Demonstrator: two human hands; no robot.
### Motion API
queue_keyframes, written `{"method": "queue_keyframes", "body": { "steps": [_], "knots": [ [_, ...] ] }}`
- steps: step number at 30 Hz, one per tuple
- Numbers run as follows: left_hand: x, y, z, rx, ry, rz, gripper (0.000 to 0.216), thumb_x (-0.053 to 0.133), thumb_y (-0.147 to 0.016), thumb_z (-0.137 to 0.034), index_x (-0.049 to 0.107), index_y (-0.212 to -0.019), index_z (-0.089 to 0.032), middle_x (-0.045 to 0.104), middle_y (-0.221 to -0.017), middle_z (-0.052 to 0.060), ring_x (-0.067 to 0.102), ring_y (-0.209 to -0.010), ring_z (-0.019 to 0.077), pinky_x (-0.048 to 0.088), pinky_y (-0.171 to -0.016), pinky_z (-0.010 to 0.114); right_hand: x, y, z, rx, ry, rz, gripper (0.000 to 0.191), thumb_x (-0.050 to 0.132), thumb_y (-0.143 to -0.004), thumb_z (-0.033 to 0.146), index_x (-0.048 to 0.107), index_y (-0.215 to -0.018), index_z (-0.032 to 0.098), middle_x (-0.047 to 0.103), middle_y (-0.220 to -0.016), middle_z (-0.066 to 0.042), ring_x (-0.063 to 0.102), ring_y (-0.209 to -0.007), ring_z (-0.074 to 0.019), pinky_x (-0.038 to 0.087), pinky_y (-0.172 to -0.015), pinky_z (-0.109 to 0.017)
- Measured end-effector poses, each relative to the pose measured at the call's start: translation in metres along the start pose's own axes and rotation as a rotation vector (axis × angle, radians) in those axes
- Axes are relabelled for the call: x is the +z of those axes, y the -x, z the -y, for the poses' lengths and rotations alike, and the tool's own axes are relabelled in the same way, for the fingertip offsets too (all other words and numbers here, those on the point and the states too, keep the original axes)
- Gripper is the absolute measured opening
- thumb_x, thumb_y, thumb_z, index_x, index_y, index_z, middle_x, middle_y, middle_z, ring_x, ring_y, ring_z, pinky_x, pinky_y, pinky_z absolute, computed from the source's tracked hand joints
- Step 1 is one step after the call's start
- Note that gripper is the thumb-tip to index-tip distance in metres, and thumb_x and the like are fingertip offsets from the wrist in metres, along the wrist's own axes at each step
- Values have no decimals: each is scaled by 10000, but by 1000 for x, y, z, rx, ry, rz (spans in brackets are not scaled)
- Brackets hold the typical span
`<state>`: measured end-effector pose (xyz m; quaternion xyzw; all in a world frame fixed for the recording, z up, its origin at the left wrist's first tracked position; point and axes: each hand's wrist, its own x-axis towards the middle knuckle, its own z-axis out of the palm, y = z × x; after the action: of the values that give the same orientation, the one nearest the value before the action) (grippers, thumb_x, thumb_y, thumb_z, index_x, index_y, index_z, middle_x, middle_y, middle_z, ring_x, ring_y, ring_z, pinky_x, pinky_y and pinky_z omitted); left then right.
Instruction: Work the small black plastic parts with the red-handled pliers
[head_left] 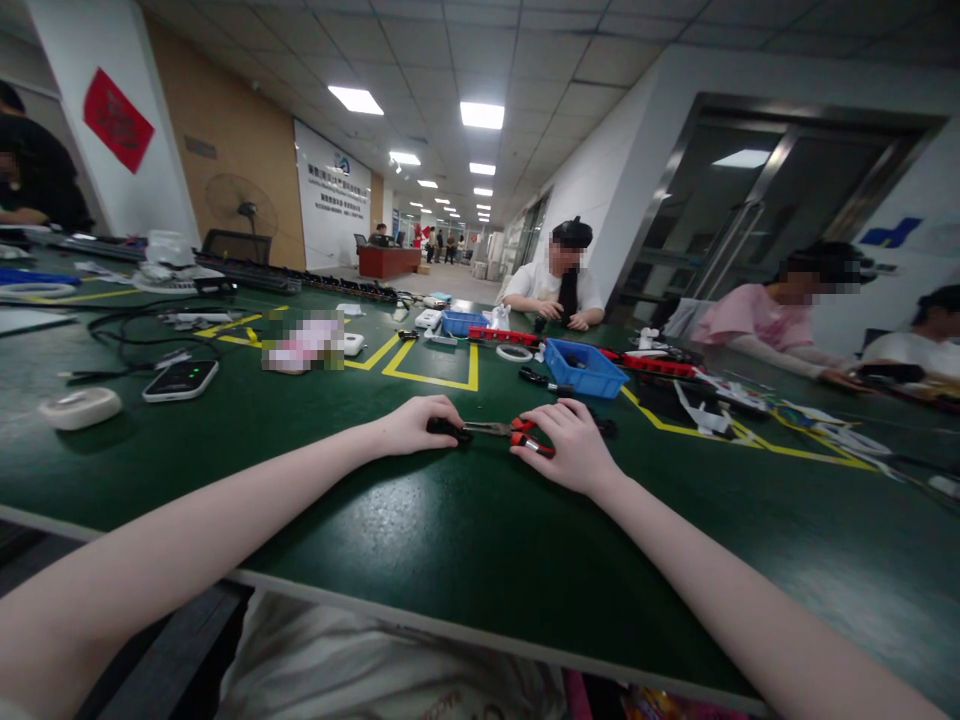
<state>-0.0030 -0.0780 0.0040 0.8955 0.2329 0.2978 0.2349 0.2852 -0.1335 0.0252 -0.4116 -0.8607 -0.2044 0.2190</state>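
Observation:
My left hand (421,424) is closed around a small black part (445,429) just above the green table (397,540). Gripped in my right hand (571,440) is a pair of long-nose pliers (523,436) with red and black handles. The pliers' metal jaws point left and meet the end of the black part; whether they bite on it is too small to tell. Behind my right hand stands a blue bin (583,368) with dark pieces inside. A black rod-like piece (544,381) lies against the bin's left side.
To the left lie a white device with green lights (181,381), a roll of tape (80,408) and black cables (124,335). A white ring (514,353) and red strips (504,336) lie farther back. Several people sit around the table, one person (559,280) straight across.

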Motion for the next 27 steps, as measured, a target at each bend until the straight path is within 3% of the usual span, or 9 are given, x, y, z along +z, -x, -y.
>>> {"method": "queue_keyframes", "body": {
  "steps": [15, 27],
  "knots": [
    [0, 0, 1, 28, -8, 12, 216, 691, -831, -278, 705, -1002, -147, 635, -1018, 78, 618, -941, 186, 487, -893, 329, 3, 1, 1, -87, 68, -25, 397, 580, -870, 520, 635, -1033, 162, 690, -983, -101, 598, -884, -233, 360, -861, -395],
    [-2, -1, 4, 76, -46, 21, 212, 702, -828, -253, 695, -1006, -139, 625, -1013, 77, 617, -946, 182, 486, -892, 314, 4, -2, -4, -135, 75, -68, 363, 575, -882, 487, 637, -1048, 170, 704, -1005, -94, 626, -913, -231, 361, -894, -401]
  ]
}}
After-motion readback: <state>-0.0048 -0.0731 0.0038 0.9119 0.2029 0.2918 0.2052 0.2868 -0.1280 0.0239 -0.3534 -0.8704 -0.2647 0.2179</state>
